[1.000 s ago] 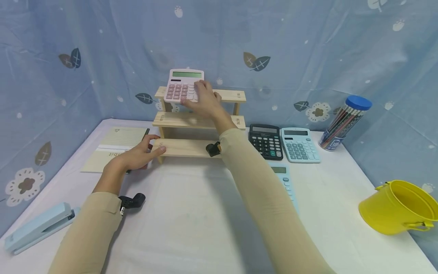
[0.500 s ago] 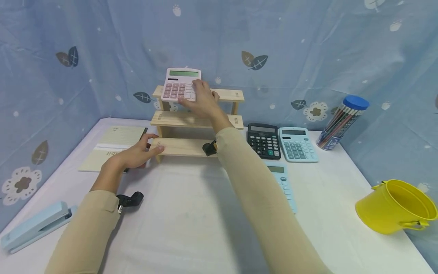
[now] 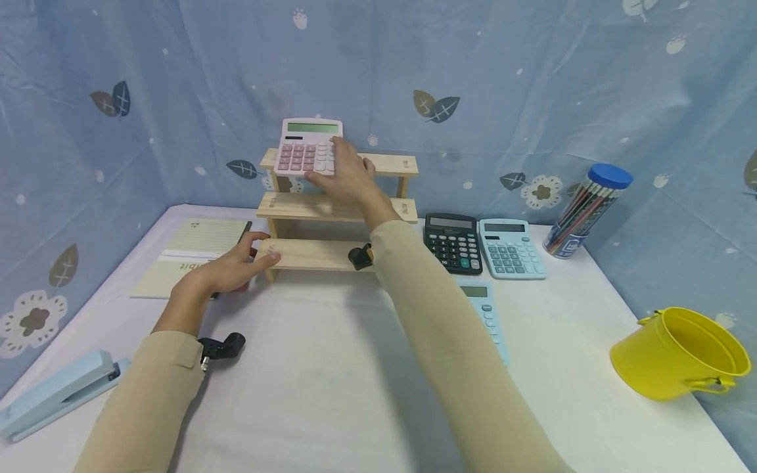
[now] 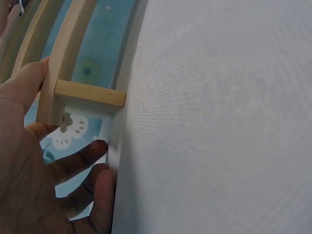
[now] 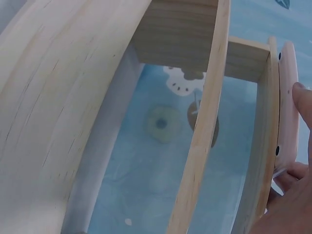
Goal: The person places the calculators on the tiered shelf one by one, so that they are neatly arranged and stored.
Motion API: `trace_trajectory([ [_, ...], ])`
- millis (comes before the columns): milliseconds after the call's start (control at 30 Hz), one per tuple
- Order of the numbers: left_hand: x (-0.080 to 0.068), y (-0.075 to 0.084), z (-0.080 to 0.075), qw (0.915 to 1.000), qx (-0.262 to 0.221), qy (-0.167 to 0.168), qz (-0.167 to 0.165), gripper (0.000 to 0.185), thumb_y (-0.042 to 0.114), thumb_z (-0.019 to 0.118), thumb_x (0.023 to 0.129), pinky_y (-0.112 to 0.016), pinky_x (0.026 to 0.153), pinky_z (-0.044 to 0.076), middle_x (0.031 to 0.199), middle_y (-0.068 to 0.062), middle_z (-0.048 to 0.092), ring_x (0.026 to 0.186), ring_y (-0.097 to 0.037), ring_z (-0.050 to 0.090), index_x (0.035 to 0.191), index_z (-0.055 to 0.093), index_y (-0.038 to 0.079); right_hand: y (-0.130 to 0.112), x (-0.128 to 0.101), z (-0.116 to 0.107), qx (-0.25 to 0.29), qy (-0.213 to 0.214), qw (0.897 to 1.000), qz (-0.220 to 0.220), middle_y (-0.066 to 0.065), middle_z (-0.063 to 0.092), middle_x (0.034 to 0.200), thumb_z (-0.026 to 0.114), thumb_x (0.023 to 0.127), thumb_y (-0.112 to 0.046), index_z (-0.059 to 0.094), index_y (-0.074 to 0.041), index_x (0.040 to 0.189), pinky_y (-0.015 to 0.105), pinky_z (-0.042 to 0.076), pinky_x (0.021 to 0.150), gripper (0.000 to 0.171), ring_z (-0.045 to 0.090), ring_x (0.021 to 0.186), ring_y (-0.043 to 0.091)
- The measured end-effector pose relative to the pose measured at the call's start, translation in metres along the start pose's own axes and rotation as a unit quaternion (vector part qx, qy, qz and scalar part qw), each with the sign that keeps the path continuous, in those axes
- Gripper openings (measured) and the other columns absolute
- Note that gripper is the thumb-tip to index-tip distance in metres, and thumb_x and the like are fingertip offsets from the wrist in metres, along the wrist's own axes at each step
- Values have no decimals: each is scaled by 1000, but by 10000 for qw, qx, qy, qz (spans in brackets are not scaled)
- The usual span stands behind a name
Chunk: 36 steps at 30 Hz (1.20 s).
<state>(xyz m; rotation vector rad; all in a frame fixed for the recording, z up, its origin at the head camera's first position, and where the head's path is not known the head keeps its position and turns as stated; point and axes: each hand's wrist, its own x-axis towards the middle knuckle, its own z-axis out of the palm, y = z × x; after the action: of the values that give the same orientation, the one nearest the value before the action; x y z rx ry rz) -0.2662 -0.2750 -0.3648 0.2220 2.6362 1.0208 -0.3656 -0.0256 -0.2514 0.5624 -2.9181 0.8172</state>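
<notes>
A pink calculator (image 3: pixel 301 152) lies on the left part of the top shelf of a three-tier wooden stand (image 3: pixel 322 255), its screen facing me. My right hand (image 3: pixel 350 176) holds its right side, with the thumb at the lower edge. From the right wrist view the pink calculator (image 5: pixel 288 105) appears edge-on against the top board. My left hand (image 3: pixel 227 270) grips the left end of the lowest shelf. In the left wrist view, thumb and index finger of that left hand (image 4: pixel 24 165) pinch the board's end, while the other fingers extend below it.
Right of the stand are a black calculator (image 3: pixel 454 244), a blue calculator (image 3: pixel 513 251) and another blue one (image 3: pixel 489 315), partly behind my sleeve. A pencil tub (image 3: pixel 585 213) and yellow bucket (image 3: pixel 674 358) stand farther right. A notebook (image 3: pixel 183 263) and stapler (image 3: pixel 59 394) lie left.
The whole head view has shifted slightly, so everything appears a little farther left. Both hands and the pink calculator keep nearly the same places on the stand.
</notes>
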Motion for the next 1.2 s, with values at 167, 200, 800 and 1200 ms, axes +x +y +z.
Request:
trace_trajectory([
  [167,1,-1,1,10000,46,38,4,87,64,46,103,-37,75,52,147,-36,31,98,-36,62,161,3,15,0,0,-1,53,55,10000,-26,-1,18,171,59,97,-62,5,-19,165,44,5,126,97,24,155,17],
  [200,1,-1,1,10000,59,46,0,87,64,46,103,-37,75,52,147,-36,32,98,-36,62,161,3,15,1,0,-1,51,81,9999,-93,1,18,171,59,97,-61,5,-17,165,44,6,126,98,24,155,18],
  [800,4,0,1,10000,-15,8,39,87,62,45,104,-35,70,49,144,-35,33,86,-30,59,161,0,14,25,-64,-45,-684,-164,9943,-801,13,12,171,64,94,-60,2,-17,166,57,18,123,104,19,155,37],
  [1200,1,-2,1,10000,8,-22,19,88,65,46,102,-35,73,50,146,-36,30,92,-32,60,159,3,15,74,-109,-53,-842,-91,9947,-580,17,21,167,66,92,-61,9,-13,165,63,22,119,104,22,153,41],
])
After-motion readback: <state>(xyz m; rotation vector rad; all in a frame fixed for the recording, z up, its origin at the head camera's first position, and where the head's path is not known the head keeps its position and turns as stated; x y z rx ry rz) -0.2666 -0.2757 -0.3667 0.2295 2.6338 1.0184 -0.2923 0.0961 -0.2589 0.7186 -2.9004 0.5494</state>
